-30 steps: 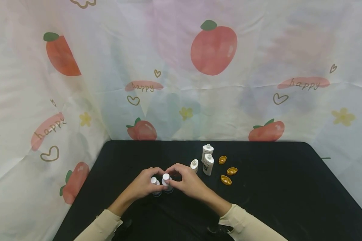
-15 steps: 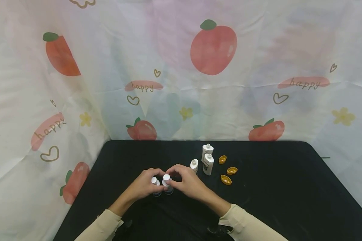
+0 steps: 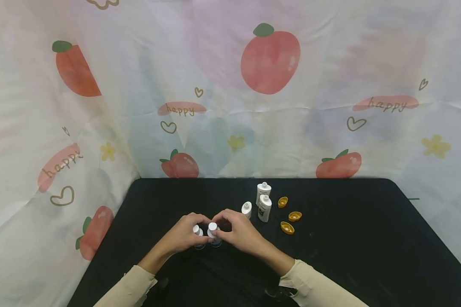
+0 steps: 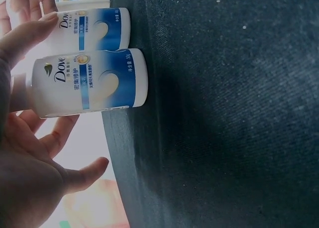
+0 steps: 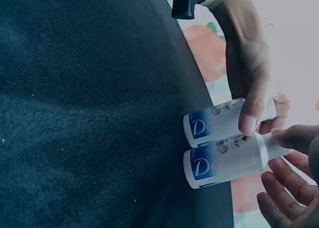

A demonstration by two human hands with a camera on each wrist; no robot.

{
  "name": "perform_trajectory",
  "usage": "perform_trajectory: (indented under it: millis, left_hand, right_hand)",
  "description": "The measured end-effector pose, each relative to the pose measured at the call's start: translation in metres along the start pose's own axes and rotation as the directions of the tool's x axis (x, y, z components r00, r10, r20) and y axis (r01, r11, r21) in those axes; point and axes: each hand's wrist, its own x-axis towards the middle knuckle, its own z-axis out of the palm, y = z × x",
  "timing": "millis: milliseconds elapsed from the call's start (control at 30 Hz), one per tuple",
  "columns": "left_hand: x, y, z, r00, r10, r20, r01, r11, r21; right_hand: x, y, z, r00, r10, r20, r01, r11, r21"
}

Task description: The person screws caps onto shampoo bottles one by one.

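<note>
Two small white-and-blue Dove bottles stand upright side by side on the black table. My left hand [image 3: 184, 233] reaches around the left Dove bottle [image 4: 99, 83], and its thumb [image 5: 255, 106] lies across to the right Dove bottle [image 5: 219, 163]. The left hand holds that right bottle between thumb and index finger, though the index contact is partly hidden. My right hand [image 3: 240, 230] pinches the white cap [image 3: 213, 226] of the right bottle with thumb and index finger. Its other fingers [image 5: 289, 178] are loosely bent behind the cap.
Past the right hand stand three white bottles: one nearer bottle [image 3: 246, 209], a middle bottle [image 3: 264, 209] and a back bottle [image 3: 262, 192]. Right of them lie three gold boat-shaped pieces, one of them the front piece [image 3: 287, 228]. A printed cloth [image 3: 230, 76] hangs behind the table.
The right bottle's cap, with the right hand's fingertips on it, has shifted very slightly right. Both hands keep nearly the same pose, and the head view has tilted a little.
</note>
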Motion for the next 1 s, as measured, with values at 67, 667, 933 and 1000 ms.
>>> perform_trajectory:
  millis: [67,667,933,1000]
  left_hand:
    - [0.0,0.0,0.0,1.0,0.001,-0.002,-0.001,1.0,0.004]
    - [0.0,0.002,-0.003,0.997,0.067,-0.028,-0.068,0.997,-0.021]
    - [0.004,0.009,-0.01,0.998,0.066,0.002,-0.066,0.997,-0.032]
    - [0.006,0.011,-0.012,0.997,0.071,0.009,-0.071,0.997,-0.028]
  right_hand:
    - [0.0,0.0,0.0,1.0,-0.001,-0.002,0.001,1.0,-0.005]
    - [-0.002,-0.007,-0.01,1.0,-0.021,0.012,0.022,0.998,-0.054]
    - [-0.001,-0.011,-0.029,0.998,-0.05,0.025,0.052,0.994,-0.093]
    - [-0.001,-0.013,-0.034,0.998,-0.052,0.032,0.055,0.995,-0.08]
